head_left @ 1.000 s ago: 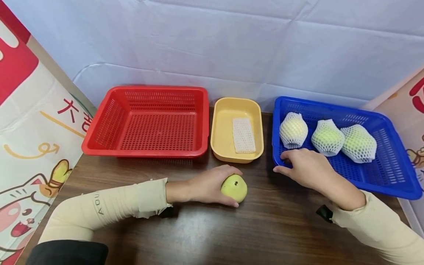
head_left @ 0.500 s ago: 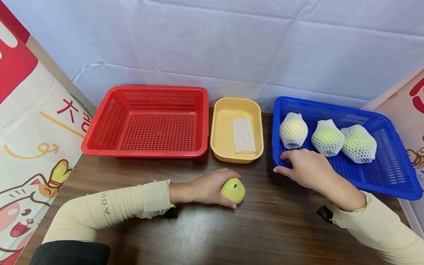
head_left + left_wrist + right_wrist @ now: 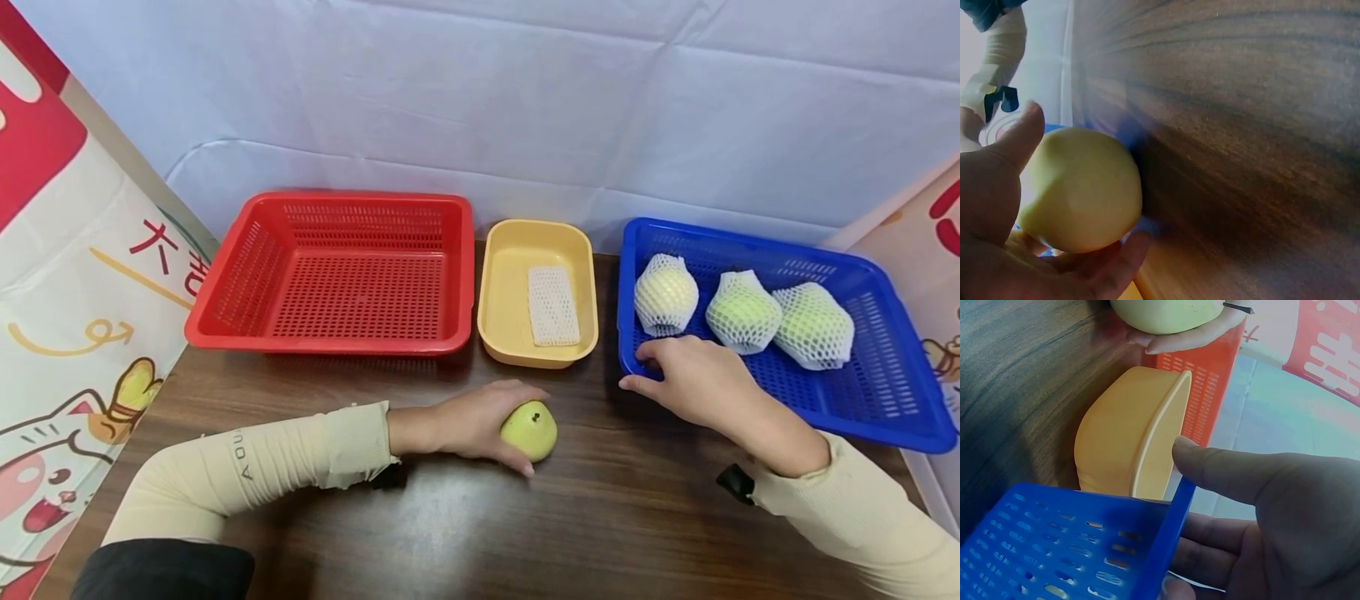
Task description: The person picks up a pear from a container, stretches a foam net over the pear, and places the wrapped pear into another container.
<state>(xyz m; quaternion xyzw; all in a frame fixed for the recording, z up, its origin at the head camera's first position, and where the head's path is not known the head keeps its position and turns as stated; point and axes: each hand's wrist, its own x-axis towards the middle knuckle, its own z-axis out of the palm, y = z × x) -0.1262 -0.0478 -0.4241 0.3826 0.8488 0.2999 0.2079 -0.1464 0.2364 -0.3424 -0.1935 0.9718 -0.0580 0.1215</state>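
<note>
My left hand curves around a yellow-green pear low over the table, its stem end up. In the left wrist view, the thumb lies along one side of the pear and the fingers reach round the other. At the front left corner of the blue basket, my right hand grips the rim. The right wrist view shows the thumb on one side of that rim and the fingers on the other. Inside the basket lie a pale fruit and two greener ones, each in a white foam net.
A red basket stands at the back left on the brown wooden table. Between the two baskets sits a yellow tub with a flat white foam net inside. White cloth hangs behind.
My left hand has shifted slightly left and lower with the pear, and its thumb sits a little further off the fruit's near side. My right hand keeps its place on the basket rim.
</note>
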